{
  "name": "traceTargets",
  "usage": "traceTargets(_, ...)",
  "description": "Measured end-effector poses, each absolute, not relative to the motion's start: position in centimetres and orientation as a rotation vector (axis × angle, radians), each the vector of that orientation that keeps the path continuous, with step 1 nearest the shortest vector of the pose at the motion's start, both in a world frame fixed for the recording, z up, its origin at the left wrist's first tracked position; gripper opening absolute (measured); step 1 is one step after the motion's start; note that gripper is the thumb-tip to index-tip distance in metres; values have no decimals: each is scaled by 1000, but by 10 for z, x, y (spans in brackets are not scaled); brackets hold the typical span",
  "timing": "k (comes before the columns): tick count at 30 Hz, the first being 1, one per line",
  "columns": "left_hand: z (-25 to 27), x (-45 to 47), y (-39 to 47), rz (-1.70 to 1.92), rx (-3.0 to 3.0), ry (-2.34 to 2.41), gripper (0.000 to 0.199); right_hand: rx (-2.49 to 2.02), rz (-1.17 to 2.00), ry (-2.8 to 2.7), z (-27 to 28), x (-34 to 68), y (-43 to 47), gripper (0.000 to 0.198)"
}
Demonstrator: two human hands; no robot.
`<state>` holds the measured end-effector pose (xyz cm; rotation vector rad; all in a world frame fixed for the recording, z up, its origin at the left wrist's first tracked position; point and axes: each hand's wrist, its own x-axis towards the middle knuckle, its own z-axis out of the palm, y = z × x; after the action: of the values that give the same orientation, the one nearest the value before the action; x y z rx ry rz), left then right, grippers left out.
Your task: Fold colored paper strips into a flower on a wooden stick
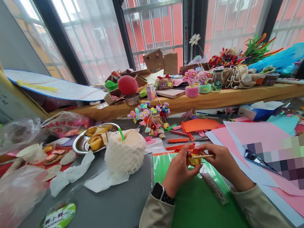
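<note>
My left hand (176, 174), with a dark smartwatch (158, 191) at the wrist, is closed around a small yellow and red-orange craft piece (193, 161). Its exact kind is too small to make out and partly hidden by fingers. My right hand (223, 161) pinches a thin wooden stick (204, 156), whose other end reaches the craft piece. Both hands are held close together over a glossy green sheet (191, 212). Beside my right forearm, a clear patterned strip (214, 187) lies on the sheet.
Left stand a net-wrapped coconut (125, 153) with a green straw and a metal bowl (76, 144) with peels. Pink paper (260, 131) and a phone (260, 160) lie right. Colourful pipe-cleaner flowers (152, 116) stand ahead, below a crowded wooden sill (99, 113).
</note>
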<state>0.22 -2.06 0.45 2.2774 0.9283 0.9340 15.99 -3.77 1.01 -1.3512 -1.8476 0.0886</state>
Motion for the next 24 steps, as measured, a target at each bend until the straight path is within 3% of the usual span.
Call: traceTargets(24, 6, 1, -20, 924, 2285, 904, 56, -1310, 202, -1852, 14, 162, -37, 18)
